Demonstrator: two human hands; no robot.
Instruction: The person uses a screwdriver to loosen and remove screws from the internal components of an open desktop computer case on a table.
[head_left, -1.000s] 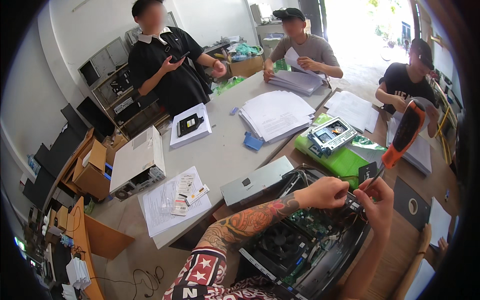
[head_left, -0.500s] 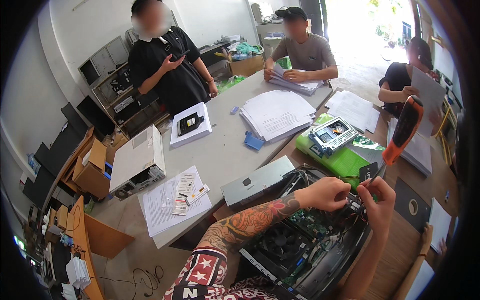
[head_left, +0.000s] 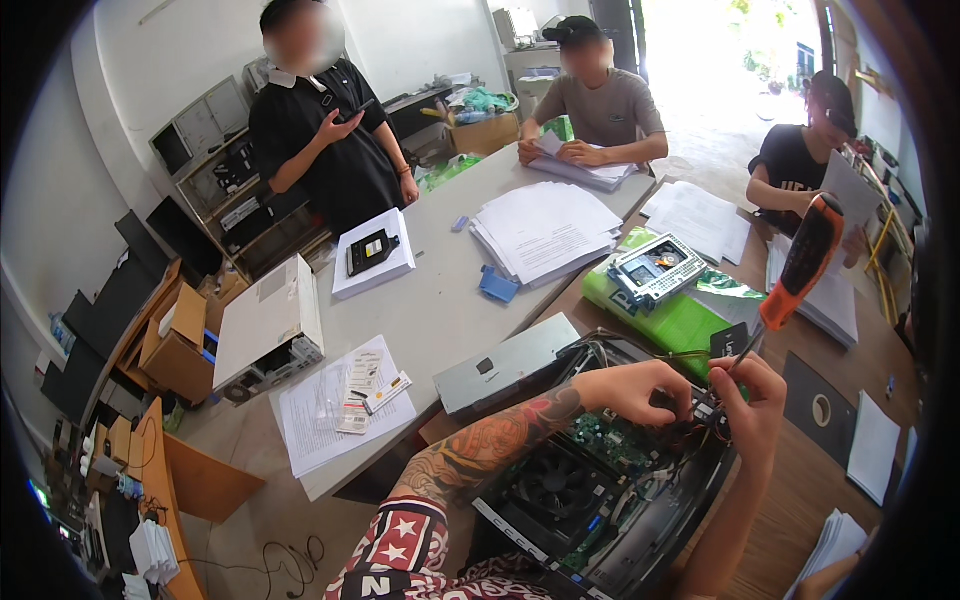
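An opened black computer case (head_left: 640,530) lies before me, with its fan (head_left: 560,480), green circuit board (head_left: 615,440) and bundled cables (head_left: 690,432) showing. My left hand (head_left: 635,392) reaches over the case with fingers bent down at the cables; its fingertips are partly hidden, and what they pinch I cannot make out. My right hand (head_left: 755,395) is closed round the shaft of a screwdriver (head_left: 803,262), whose orange-and-black handle points up and away. Right behind those fingers stands a small flat black drive (head_left: 729,342); whether they touch it I cannot tell.
A metal power supply box (head_left: 508,365) sits beside the case. Beyond lies a drive in a metal bracket (head_left: 657,270) on a green package (head_left: 685,335). Paper stacks (head_left: 545,230), a silver computer case (head_left: 270,325) and an optical drive (head_left: 373,252) occupy the tables. Several people are around.
My left hand has shifted slightly left, its fingers now opened from a tighter fist and bent down toward the cables. My right hand keeps its hold on the screwdriver. The person at right has lowered a paper.
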